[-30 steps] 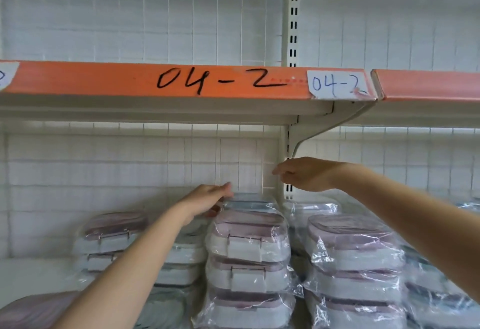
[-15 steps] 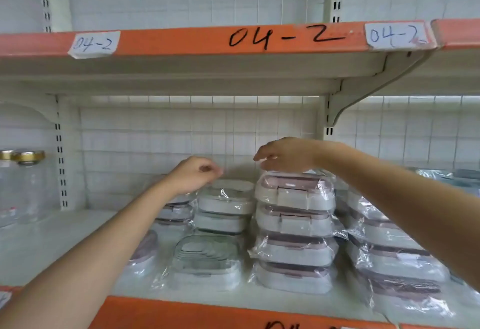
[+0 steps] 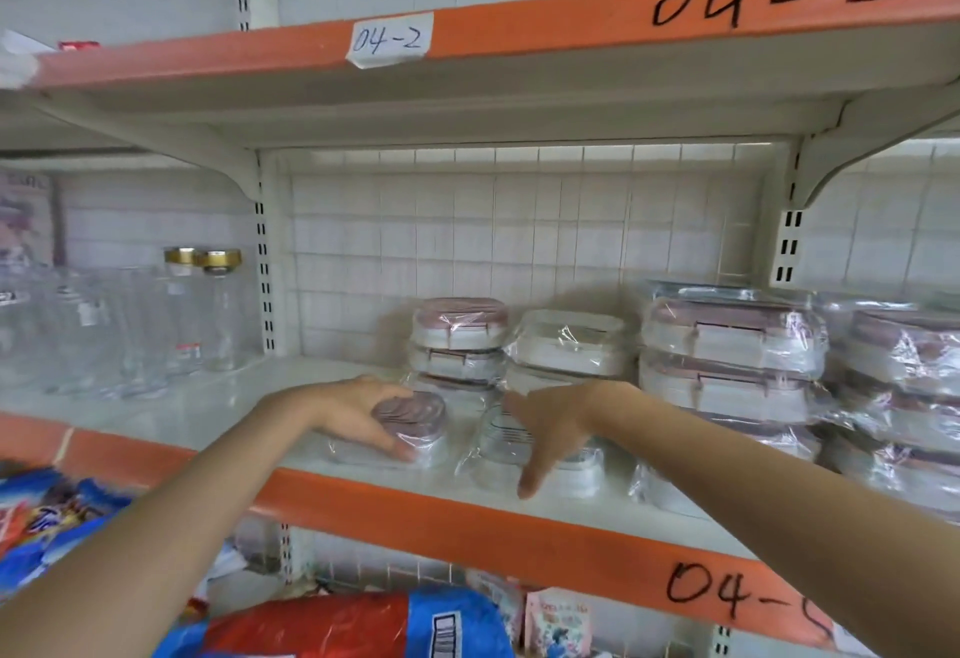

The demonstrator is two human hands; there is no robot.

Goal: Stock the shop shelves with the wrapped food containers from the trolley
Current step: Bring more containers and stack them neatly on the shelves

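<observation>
At centre frame, the left hand (image 3: 363, 421) clasps a pink-lidded, film-wrapped container (image 3: 410, 426). The right hand (image 3: 553, 429), fingers spread, rests on a clear-wrapped white container (image 3: 540, 455). Slick wrap near the orange shelf lip (image 3: 467, 517) could let either slide off.

Bare shelf (image 3: 291, 397) between glass bottles (image 3: 218, 314) and containers (image 3: 460, 332).

The containers (image 3: 732, 340) look like matt white plastic with dull pink lids, each wrapped in glossy, crinkled clear film. The shelf (image 3: 171, 397) is smooth painted metal with a matt orange edge and a paper label (image 3: 390, 39). The jars (image 3: 221, 314) are clear glass with shiny gold metal caps.
</observation>
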